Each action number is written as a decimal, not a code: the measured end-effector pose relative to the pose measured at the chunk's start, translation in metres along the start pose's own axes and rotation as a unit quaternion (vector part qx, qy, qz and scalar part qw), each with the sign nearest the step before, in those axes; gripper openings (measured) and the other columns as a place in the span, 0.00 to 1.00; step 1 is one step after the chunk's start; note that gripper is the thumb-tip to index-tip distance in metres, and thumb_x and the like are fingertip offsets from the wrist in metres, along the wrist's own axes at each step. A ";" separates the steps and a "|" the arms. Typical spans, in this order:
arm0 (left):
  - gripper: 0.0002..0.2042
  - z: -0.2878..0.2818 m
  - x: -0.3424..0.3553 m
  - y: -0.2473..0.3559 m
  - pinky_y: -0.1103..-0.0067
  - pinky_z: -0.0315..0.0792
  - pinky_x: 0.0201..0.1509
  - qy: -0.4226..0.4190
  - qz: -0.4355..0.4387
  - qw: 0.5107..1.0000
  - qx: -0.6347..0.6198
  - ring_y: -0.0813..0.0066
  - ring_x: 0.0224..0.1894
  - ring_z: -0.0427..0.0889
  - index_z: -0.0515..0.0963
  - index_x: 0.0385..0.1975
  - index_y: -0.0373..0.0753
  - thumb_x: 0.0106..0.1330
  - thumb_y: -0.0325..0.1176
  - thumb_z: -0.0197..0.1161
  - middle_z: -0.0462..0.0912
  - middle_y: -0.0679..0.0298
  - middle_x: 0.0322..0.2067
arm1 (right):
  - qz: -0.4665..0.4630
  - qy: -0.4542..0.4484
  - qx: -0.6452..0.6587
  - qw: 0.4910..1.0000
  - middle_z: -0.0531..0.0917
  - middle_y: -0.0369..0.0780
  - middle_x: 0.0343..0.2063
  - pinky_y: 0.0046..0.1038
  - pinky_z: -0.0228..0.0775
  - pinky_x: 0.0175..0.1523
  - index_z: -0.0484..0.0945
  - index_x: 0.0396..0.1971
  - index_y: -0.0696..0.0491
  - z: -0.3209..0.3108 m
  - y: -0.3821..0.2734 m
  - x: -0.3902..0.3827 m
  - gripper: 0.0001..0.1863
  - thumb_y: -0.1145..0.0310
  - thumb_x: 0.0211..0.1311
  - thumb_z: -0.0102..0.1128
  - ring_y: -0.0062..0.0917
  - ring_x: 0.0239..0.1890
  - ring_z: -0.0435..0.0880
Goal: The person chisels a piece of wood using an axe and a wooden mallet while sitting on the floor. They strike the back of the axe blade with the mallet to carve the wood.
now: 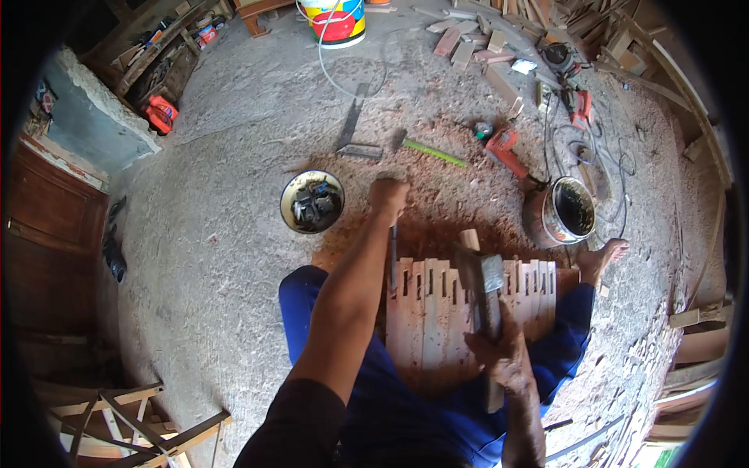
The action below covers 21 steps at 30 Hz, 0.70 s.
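My left hand [388, 196] is closed in a fist around the top of a chisel [394, 253]. Its dark shaft points down to the far left corner of a row of pale wooden slats [431, 335]. The slats lie side by side between my legs, with narrow slots cut near their far ends and wood chips on top. In my right hand [505, 357] is a mallet [491, 277] with a blocky grey head, raised over the slats and partly covering them. Its handle runs down past my fingers. The chisel's grip is hidden inside my left fist.
A bowl of dark metal parts [316, 204] stands left of my left hand. Beyond lie a try square [355, 129] and a green-handled hammer [433, 152]. To the right are a red power tool [505, 152], a dirty bucket [573, 209] and looping cables. Offcuts [468, 39] lie farther off.
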<state>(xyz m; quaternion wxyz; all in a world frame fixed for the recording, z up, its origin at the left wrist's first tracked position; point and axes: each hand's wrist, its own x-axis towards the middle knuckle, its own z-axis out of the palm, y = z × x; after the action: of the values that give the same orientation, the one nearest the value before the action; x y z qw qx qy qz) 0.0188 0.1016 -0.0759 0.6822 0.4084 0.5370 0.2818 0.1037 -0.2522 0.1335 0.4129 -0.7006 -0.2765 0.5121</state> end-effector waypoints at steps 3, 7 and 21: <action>0.15 0.012 -0.009 0.009 0.76 0.57 0.16 0.008 -0.083 0.996 0.010 0.76 0.12 0.65 0.68 0.18 0.45 0.63 0.32 0.66 0.66 0.70 0.14 | -0.024 0.027 -0.034 0.999 0.78 0.34 0.19 0.22 0.67 0.22 0.62 0.66 0.58 -0.006 0.022 -0.007 0.35 0.76 0.59 0.65 0.15 0.19 0.75; 0.10 0.012 -0.089 0.082 0.80 0.59 0.16 -0.282 -0.053 0.956 0.062 0.83 0.14 0.68 0.76 0.28 0.43 0.62 0.36 0.72 0.72 0.71 0.16 | 0.039 0.040 0.016 0.998 0.78 0.34 0.18 0.23 0.66 0.21 0.62 0.66 0.58 -0.011 0.044 -0.021 0.34 0.76 0.59 0.65 0.16 0.17 0.74; 0.11 0.007 -0.197 0.051 0.76 0.75 0.32 -0.016 0.418 0.907 0.043 0.78 0.28 0.81 0.78 0.28 0.37 0.58 0.32 0.76 0.83 0.66 0.27 | -0.027 0.009 0.071 0.997 0.78 0.33 0.22 0.21 0.68 0.22 0.65 0.65 0.56 0.015 0.060 -0.030 0.33 0.79 0.59 0.64 0.16 0.18 0.74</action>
<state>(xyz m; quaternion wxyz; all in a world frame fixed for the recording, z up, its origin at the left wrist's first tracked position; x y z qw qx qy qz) -0.0235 -0.0369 0.0676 0.4921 0.6287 0.3173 0.5117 0.0780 -0.3032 0.0943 0.4778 -0.6665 -0.2547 0.5124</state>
